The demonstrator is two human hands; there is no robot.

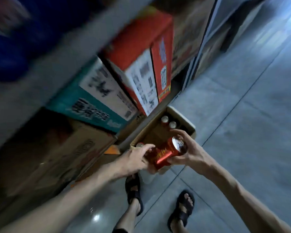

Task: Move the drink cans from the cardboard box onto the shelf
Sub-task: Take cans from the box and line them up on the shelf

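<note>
Both hands clamped on one red can (165, 154), held tilted above cardboard box (185, 117). Left hand (136, 159) fingers curled round base end; right hand (187, 149) fingers wrapped round top end. Box open on floor (242, 132); three upright cans (165, 118) inside

Bare forearms (84, 187), black strapped open-toed sandals (183, 214) on both feet, dark trouser hem (120, 230)

Glossy metal can (165, 154), matt cardboard box (183, 117), smooth shiny floor (242, 132).
</note>
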